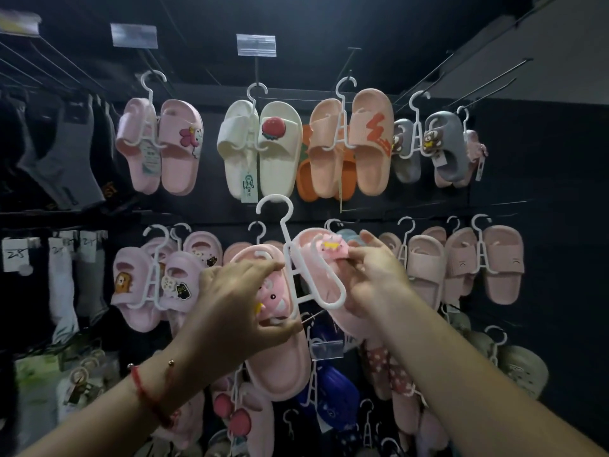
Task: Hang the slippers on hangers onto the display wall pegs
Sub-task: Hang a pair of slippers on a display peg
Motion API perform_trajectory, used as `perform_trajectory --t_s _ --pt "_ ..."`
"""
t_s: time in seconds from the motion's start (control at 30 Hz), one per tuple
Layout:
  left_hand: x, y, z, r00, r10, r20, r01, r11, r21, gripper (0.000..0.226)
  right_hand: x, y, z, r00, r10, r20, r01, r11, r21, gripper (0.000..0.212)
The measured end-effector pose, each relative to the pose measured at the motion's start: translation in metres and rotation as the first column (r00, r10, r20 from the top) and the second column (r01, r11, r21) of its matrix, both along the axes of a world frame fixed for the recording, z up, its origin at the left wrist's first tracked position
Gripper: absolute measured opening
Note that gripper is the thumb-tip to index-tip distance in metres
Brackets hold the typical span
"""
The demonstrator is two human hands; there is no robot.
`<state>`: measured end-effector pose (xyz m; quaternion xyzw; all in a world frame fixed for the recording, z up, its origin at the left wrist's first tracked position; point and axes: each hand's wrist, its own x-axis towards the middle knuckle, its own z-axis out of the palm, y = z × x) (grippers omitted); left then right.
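Head view has both arms reaching up toward the display wall (543,179). Left hand (235,303), with a red string bracelet (145,395) on its wrist, curls its fingers around the strap of the left pink slipper (280,351), gripping it. Right hand (374,275) pinches the top of the right pink slipper (321,255) with thumb and fingertips, right by a small pink charm with a yellow spot. Both slippers sit on a white plastic hanger (290,249), its hook standing free in the air, tilted a little left, not on any peg. The pair is held in front of the wall's middle row, the left slipper hanging lower than the right and showing a cartoon face on its strap.

Behind it, the dark wall is packed: on the top row a pink pair (178,150), a cream pair with a strawberry charm (280,146), a peach pair (369,140) and a grey pair (448,143), all on white hangers over black metal pegs (487,84). More pink pairs fill the middle row, darker ones below. Socks (62,285) hang at the far left. Lighting is dim.
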<state>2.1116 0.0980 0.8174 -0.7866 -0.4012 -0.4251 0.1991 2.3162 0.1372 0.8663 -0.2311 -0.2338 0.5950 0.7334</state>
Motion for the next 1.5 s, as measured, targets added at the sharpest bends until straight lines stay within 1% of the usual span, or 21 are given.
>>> perform_trajectory --t_s 0.1,0.17,0.27,0.57,0.7,0.8,0.87,0.93,0.97,1.03,1.1,1.13,1.2,1.27,1.3,1.33,1.37,1.5 --pt "-0.003 -0.001 -0.005 0.999 0.007 -0.041 -0.007 1.0 0.001 0.085 -0.002 0.002 0.02 0.995 0.007 -0.098 -0.004 0.999 0.033 0.04" --pt "-0.006 0.0 -0.01 0.999 0.009 -0.051 -0.01 1.0 -0.029 0.083 -0.007 0.003 0.029 0.988 0.019 -0.153 -0.012 0.999 0.045 0.041" --pt "-0.011 0.004 -0.016 0.997 0.016 -0.069 -0.019 0.999 -0.043 0.082 -0.017 0.0 0.036 0.982 0.044 -0.186 -0.034 0.998 0.059 0.039" --pt "-0.028 0.002 -0.018 0.999 0.054 0.003 -0.054 0.998 -0.042 0.085 -0.048 -0.01 0.019 0.996 0.052 -0.066 -0.045 0.993 0.107 0.041" --pt "-0.04 0.006 -0.01 0.992 0.095 0.085 -0.092 0.995 -0.041 0.088 -0.061 -0.016 0.005 0.999 0.03 -0.016 -0.028 0.994 0.11 0.039" --pt "-0.05 0.01 -0.005 0.984 0.1 0.147 -0.098 0.995 -0.019 0.085 -0.068 -0.022 -0.003 0.999 0.027 -0.023 -0.024 0.99 0.136 0.038" --pt "-0.056 0.011 -0.002 0.984 0.1 0.148 -0.1 0.995 -0.005 0.082 -0.07 -0.028 -0.005 0.998 0.041 -0.043 -0.034 0.987 0.158 0.038" --pt "-0.06 0.012 0.001 0.988 0.109 0.113 -0.113 0.993 0.028 0.079 -0.071 -0.037 -0.006 0.998 0.051 -0.028 -0.045 0.98 0.193 0.038" --pt "-0.063 0.013 0.002 0.989 0.116 0.095 -0.121 0.992 0.049 0.078 -0.07 -0.042 -0.008 0.999 0.048 0.012 -0.05 0.975 0.218 0.038" --pt "-0.068 0.015 0.008 0.99 0.125 0.059 -0.131 0.985 0.11 0.079 -0.067 -0.047 -0.013 0.984 -0.007 0.18 -0.044 0.961 0.274 0.035" --pt "-0.074 0.017 0.016 0.992 0.127 0.018 -0.128 0.973 0.194 0.08 -0.063 -0.05 -0.017 0.92 -0.112 0.375 -0.02 0.943 0.332 0.033" --pt "-0.076 0.017 0.021 0.991 0.135 -0.006 -0.129 0.963 0.236 0.079 -0.061 -0.051 -0.018 0.863 -0.174 0.475 -0.01 0.932 0.361 0.033" --pt "-0.08 0.018 0.033 0.987 0.155 -0.047 -0.133 0.943 0.305 0.078 -0.057 -0.055 -0.014 0.702 -0.296 0.647 0.008 0.913 0.408 0.032" --pt "-0.082 0.02 0.044 0.984 0.166 -0.068 -0.132 0.928 0.349 0.078 -0.053 -0.058 -0.007 0.508 -0.425 0.749 0.055 0.884 0.464 0.028" --pt "-0.082 0.021 0.05 0.983 0.169 -0.075 -0.131 0.923 0.361 0.078 -0.051 -0.059 -0.002 0.398 -0.499 0.77 0.087 0.856 0.509 0.026" --pt "-0.082 0.021 0.055 0.982 0.171 -0.082 -0.13 0.921 0.368 0.079 -0.049 -0.06 0.003 0.305 -0.559 0.771 0.11 0.825 0.554 0.023" --pt "-0.082 0.021 0.059 0.98 0.174 -0.091 -0.129 0.918 0.374 0.079 -0.047 -0.062 0.009 0.246 -0.604 0.758 0.12 0.795 0.594 0.021" --pt "-0.079 0.018 0.074 0.973 0.179 -0.147 -0.11 0.916 0.386 0.081 -0.045 -0.072 0.042 0.138 -0.698 0.702 0.064 0.714 0.697 0.014"
